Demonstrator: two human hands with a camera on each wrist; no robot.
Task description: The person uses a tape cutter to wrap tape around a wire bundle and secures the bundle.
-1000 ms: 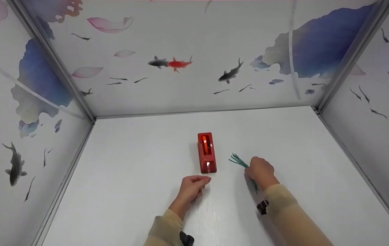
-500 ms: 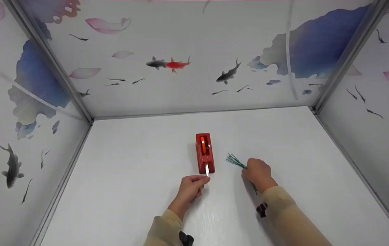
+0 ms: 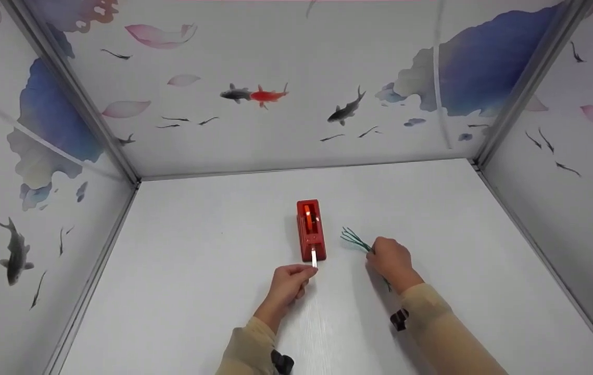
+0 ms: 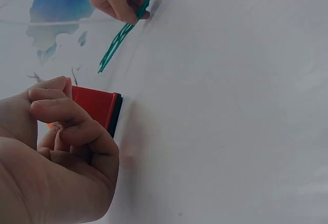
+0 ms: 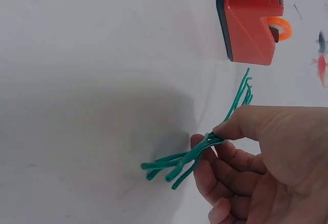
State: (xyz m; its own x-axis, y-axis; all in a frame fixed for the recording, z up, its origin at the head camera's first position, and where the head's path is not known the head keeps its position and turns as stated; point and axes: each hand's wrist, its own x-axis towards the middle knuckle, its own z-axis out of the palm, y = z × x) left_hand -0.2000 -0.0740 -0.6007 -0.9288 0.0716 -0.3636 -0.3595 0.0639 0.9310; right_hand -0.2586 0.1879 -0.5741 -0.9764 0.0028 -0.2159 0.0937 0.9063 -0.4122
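A red tape dispenser (image 3: 312,240) with an orange roll (image 5: 286,29) stands in the middle of the white table. From its front end a short strip of tape (image 3: 314,257) stretches toward the person. The left hand (image 3: 288,284) pinches the strip's free end between thumb and forefinger, just in front of the dispenser. To the right, the right hand (image 3: 392,263) pinches a bundle of green wire-like strands (image 5: 189,157) around the middle. The strands fan out at both ends, as the right wrist view shows. In the left wrist view, curled fingers hide the tape end.
White panels (image 3: 296,140) with painted fish and petals enclose the table (image 3: 213,291) at the back and both sides. Grey metal strips (image 3: 85,104) run along the corners. A dark wrist device (image 3: 399,319) sits at each sleeve.
A strip of tape now shows between the dispenser and the left fingertips, where little showed a second ago. The right hand keeps its hold on the green strands and has barely moved.
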